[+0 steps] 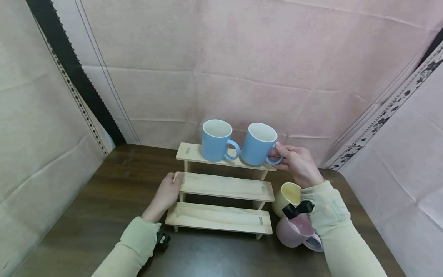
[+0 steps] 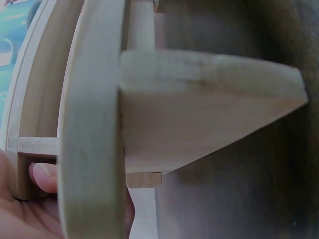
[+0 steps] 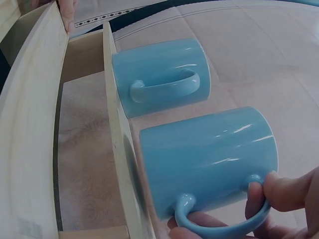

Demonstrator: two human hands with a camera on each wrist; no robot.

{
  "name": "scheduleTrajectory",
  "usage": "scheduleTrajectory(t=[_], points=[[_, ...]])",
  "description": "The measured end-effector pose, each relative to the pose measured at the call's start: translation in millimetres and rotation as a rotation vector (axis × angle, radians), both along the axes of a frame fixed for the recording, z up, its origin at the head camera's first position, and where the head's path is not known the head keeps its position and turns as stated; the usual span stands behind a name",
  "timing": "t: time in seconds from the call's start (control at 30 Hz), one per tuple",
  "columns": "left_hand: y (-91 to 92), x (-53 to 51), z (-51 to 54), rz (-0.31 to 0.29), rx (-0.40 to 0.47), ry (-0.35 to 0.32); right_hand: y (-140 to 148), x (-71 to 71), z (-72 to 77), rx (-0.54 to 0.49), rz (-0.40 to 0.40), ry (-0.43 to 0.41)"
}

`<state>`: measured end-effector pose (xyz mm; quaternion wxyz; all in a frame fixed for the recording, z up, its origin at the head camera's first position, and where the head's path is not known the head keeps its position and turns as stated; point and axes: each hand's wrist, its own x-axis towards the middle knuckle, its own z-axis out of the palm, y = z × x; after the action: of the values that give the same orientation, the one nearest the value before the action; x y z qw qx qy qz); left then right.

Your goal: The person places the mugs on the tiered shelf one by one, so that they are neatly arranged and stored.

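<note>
My right hand (image 1: pixel 300 164) pinches the handle of a blue mug (image 1: pixel 258 145) at the right end of the top tier. In the right wrist view a thin gap shows between this mug's base and the board, and the mug leans slightly. A second blue mug (image 1: pixel 216 141) stands upright beside it, handle towards the right. Both belong to the upper part of a three-tier wooden shelf (image 1: pixel 226 185). At the middle tier's left end, my left hand (image 1: pixel 168 192) grips the board; the left wrist view shows a fingertip (image 2: pixel 46 177) curled under the wood.
A yellow mug (image 1: pixel 290 194) and a pink mug (image 1: pixel 292 232) sit on the dark wooden table (image 1: pixel 104 215) right of the shelf, partly behind my right sleeve. Pale cloth (image 1: pixel 242 50) hangs behind and on both sides.
</note>
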<state>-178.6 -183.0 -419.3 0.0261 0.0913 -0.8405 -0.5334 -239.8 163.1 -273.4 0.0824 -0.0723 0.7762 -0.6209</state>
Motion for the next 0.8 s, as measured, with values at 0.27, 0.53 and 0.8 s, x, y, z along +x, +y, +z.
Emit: scheduleTrajectory(t=[0.27, 0.53, 0.8], points=[[0.3, 0.4, -0.2, -0.006, -0.004, 0.013, -8.3, -4.1, 1.3, 0.041, -0.002, 0.008], [-0.3, 1.4, -0.6, -0.008, 0.001, 0.011, -13.7, -7.8, -1.3, 0.058, -0.004, 0.006], [0.6, 1.1, 1.8, -0.008, -0.002, 0.008, -14.7, -9.8, -4.4, 0.076, -0.013, -0.001]])
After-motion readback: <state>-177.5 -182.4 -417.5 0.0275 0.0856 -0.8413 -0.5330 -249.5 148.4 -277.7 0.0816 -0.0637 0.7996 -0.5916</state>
